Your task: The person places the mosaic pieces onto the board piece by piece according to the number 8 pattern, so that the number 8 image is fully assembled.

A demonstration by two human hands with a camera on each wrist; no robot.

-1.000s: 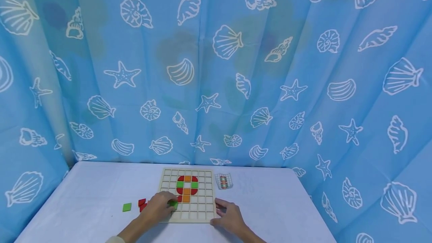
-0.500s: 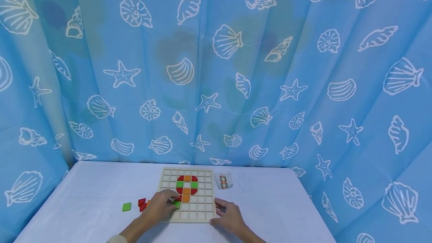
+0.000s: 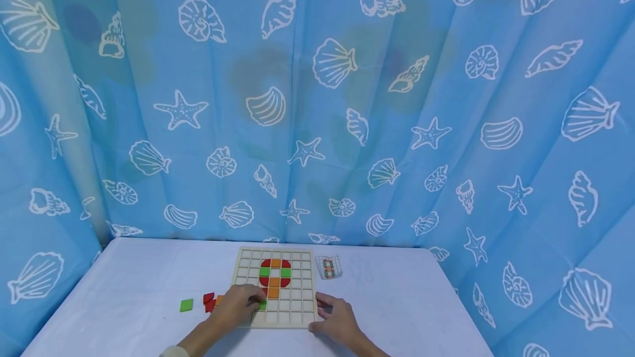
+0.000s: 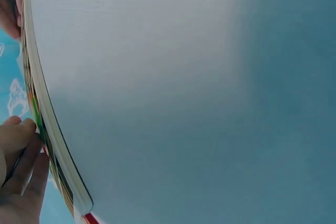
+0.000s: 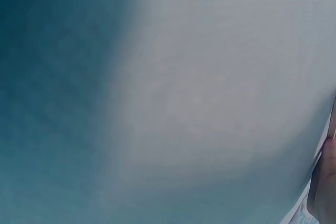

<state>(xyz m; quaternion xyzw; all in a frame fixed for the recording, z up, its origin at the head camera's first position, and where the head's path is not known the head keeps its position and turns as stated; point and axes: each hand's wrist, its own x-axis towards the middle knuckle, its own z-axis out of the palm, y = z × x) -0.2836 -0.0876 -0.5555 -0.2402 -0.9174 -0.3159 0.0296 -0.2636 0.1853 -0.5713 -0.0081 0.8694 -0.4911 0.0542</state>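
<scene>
Head view: on the white table (image 3: 397, 302), a grid board (image 3: 296, 315) with a pattern perhaps half built; done in the board's upper middle, a ring of red, orange and green tiles (image 3: 274, 281), with an orange square (image 3: 273, 293) and a partly covered red tile (image 3: 265, 292) below; apparently left to lay, left of the board, a loose green tile (image 3: 186, 304), red pieces (image 3: 209, 297) and an orange piece (image 3: 218, 301); just beside the board's upper right, a pattern card (image 3: 329, 267), too small to read fully; over the board's lower left, the left hand (image 3: 239, 306), curled, pinching a green square (image 3: 262, 305); at the board's lower right edge, the right hand (image 3: 337, 317), thumb and fingers closed around the rim

Left wrist view: board nearly edge-on; over it, left hand with thumb and bent fingers drawn together at the green square; seating in a cell impossible to tell; farther along the board, right hand with thumb on the edge

Right wrist view: only part of the right hand, against the board's edge; fingertips out of sight, firmness of grip impossible to tell
</scene>
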